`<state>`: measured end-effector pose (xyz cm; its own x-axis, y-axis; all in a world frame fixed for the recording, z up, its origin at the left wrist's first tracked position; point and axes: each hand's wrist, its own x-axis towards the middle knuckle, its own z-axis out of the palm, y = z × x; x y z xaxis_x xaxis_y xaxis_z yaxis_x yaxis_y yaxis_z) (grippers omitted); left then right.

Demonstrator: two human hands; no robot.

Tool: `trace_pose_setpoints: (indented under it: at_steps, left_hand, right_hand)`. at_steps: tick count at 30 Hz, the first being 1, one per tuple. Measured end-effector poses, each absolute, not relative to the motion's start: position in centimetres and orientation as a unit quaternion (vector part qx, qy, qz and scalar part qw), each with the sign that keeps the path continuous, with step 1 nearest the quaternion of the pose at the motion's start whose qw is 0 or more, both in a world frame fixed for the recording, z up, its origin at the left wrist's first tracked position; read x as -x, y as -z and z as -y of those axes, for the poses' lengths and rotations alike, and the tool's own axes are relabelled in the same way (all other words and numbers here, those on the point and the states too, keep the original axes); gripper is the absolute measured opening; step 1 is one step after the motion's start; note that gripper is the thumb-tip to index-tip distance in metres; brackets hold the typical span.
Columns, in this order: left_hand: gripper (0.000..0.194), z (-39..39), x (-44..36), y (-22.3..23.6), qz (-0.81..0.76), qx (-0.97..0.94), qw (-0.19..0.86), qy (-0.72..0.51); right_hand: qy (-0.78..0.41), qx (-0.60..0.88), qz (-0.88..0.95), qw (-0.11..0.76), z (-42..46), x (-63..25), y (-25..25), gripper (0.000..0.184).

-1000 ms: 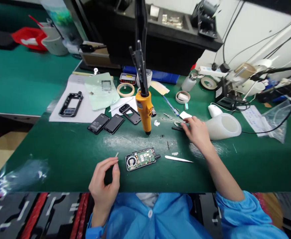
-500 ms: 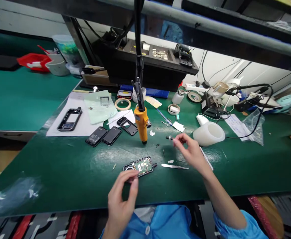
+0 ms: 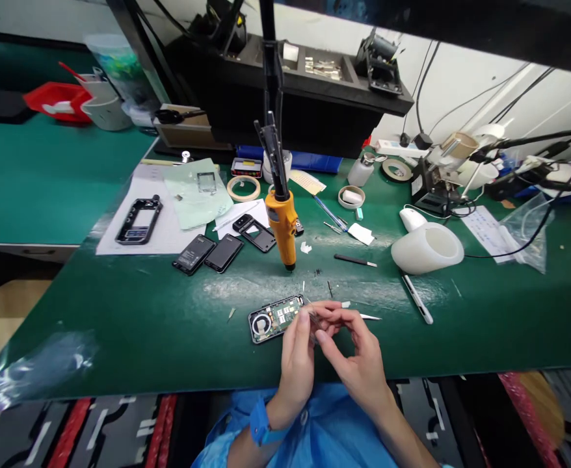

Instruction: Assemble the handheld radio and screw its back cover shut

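Note:
An opened handset with its green circuit board lies on the green bench, its right end hidden behind my fingers. My left hand and my right hand meet just in front of that end, fingertips pinched together. Between them is a small, thin, greyish piece, too small and covered to name. Beyond my hands rests a slim black-handled tool with a pale tip. The pointed end of white tweezers shows beside my right fingers.
A yellow electric screwdriver hangs upright over the bench. Two dark battery packs and a handset casing lie left of it. At right are a white cup on its side and a white pen-like tool.
My right hand has let go of the black-handled tool and come left and nearer to me. My left hand has moved right to meet it. The view has shifted slightly.

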<state>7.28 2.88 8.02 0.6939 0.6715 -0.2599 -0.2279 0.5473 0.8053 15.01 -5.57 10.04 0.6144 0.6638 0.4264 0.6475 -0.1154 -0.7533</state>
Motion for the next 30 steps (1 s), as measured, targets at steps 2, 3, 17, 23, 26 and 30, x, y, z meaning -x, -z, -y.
trace_pose_setpoints:
  at_steps: [2, 3, 17, 23, 26, 30]
  left_hand:
    - [0.062, -3.3, -7.4, -8.2, -0.295, -0.364, 0.841, -0.271]
    - [0.062, -3.5, -7.5, -8.3, -0.298, -0.354, 0.845, -0.267]
    - [0.065, -4.4, -7.0, -8.8, -0.285, -0.313, 0.880, -0.214]
    - [0.061, -4.4, -6.5, -8.6, -0.306, -0.436, 0.801, -0.274]
    - [0.057, -5.2, -5.1, -7.9, -0.302, -0.497, 0.737, -0.344]
    - [0.057, -5.3, -1.5, -5.3, -0.361, -0.602, 0.599, -0.384]
  right_hand:
    - [0.022, 0.741, 0.449, 0.498, 5.8, -14.8, -9.8, 0.016]
    - [0.040, 0.740, 0.469, 0.480, 5.9, -14.7, -9.8, 0.016]
    - [0.155, 0.747, 0.589, 0.267, 5.5, -13.9, -10.8, 0.022]
    - [0.117, 0.731, 0.586, 0.330, 6.1, -13.1, -10.6, 0.015]
    - [0.068, 0.699, 0.586, 0.405, 7.6, -15.1, -12.2, 0.012]
    - [0.055, 0.739, 0.424, 0.520, 10.6, -21.8, -16.0, 0.008]
